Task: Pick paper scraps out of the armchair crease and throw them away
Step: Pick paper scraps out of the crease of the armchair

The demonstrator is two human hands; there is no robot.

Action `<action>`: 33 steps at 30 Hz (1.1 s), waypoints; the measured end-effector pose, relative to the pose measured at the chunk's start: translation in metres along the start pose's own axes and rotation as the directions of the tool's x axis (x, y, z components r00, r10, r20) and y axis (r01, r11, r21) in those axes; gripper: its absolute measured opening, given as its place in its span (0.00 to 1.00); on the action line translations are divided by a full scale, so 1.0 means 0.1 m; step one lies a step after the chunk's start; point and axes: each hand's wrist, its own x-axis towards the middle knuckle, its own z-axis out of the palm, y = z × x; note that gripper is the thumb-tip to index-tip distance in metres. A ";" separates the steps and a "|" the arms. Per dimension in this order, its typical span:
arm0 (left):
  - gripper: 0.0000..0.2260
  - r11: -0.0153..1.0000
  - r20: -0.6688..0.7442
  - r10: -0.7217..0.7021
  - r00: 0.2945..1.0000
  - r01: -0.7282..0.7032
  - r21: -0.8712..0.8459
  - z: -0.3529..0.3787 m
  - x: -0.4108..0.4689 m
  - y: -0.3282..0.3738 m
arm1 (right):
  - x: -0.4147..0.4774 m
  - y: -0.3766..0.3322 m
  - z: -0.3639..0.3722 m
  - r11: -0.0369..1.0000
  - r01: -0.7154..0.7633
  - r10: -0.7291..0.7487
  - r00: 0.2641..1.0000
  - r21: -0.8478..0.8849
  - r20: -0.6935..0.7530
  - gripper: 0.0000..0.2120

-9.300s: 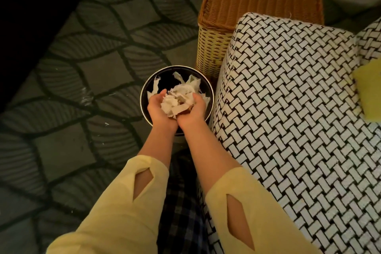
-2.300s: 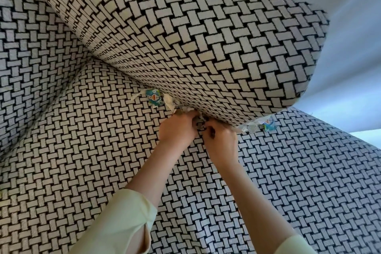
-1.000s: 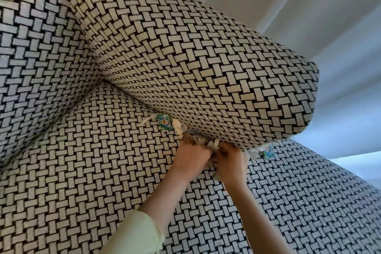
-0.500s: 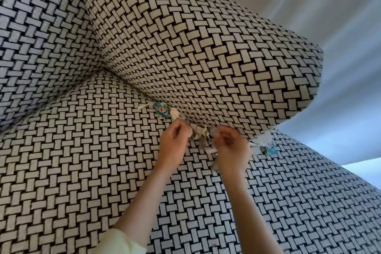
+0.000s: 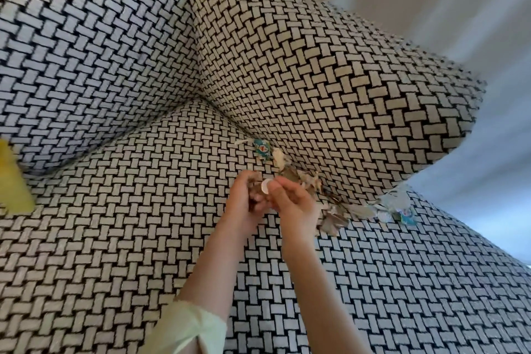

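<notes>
Paper scraps (image 5: 330, 211) lie strung along the armchair crease (image 5: 230, 121), from a blue-printed piece (image 5: 262, 149) down toward the seat's front. Just beside them the left hand (image 5: 244, 207) cups a few gathered bits and the right hand (image 5: 297, 210) pinches a pale scrap (image 5: 265, 187), though blur leaves the exact hold uncertain. I judge the job partway done: most of the line is left to pull, and nothing held is thrown away yet.

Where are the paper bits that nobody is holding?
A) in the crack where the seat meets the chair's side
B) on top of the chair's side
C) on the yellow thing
A: the loose paper scraps lie along the crease where the seat meets the armrest, just past the left hand and right hand.
</notes>
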 end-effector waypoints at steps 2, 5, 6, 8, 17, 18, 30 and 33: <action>0.12 0.997 -0.009 -0.035 0.999 0.034 -0.076 -0.03 -0.03 0.02 | -0.04 0.05 0.05 0.983 -0.102 0.105 0.994 0.152 -0.010 0.07; 0.13 0.995 0.005 -0.048 0.999 0.048 -0.090 -0.09 -0.03 0.01 | -0.11 0.20 0.12 0.951 -0.162 0.185 0.981 0.262 -0.064 0.07; 0.14 0.991 0.020 -0.052 0.998 0.054 -0.120 -0.11 -0.03 0.01 | -0.10 0.23 0.14 0.946 -0.160 0.188 0.979 0.281 -0.076 0.07; 0.15 0.980 0.017 -0.076 0.997 0.078 -0.181 -0.12 -0.01 0.01 | -0.07 0.25 0.16 0.943 -0.153 0.183 0.980 0.294 -0.078 0.07; 0.16 0.973 -0.054 -0.043 0.998 0.029 -0.230 -0.16 -0.08 0.10 | -0.04 0.18 0.32 0.978 -0.152 0.157 0.987 0.144 -0.022 0.08; 0.15 0.980 -0.079 -0.022 0.997 0.006 -0.197 -0.19 -0.10 0.14 | -0.06 0.19 0.35 0.979 -0.161 0.164 0.986 0.129 -0.010 0.09; 0.09 0.881 -0.224 0.164 0.961 -0.244 -0.405 -0.61 -0.63 1.00 | -0.43 0.14 1.40 0.604 -0.660 0.450 0.745 0.447 0.492 0.12; 0.10 0.902 -0.302 0.290 0.908 -0.365 -0.230 -0.70 -0.88 1.31 | -0.57 0.01 1.72 0.562 -0.723 0.425 0.669 0.402 0.609 0.12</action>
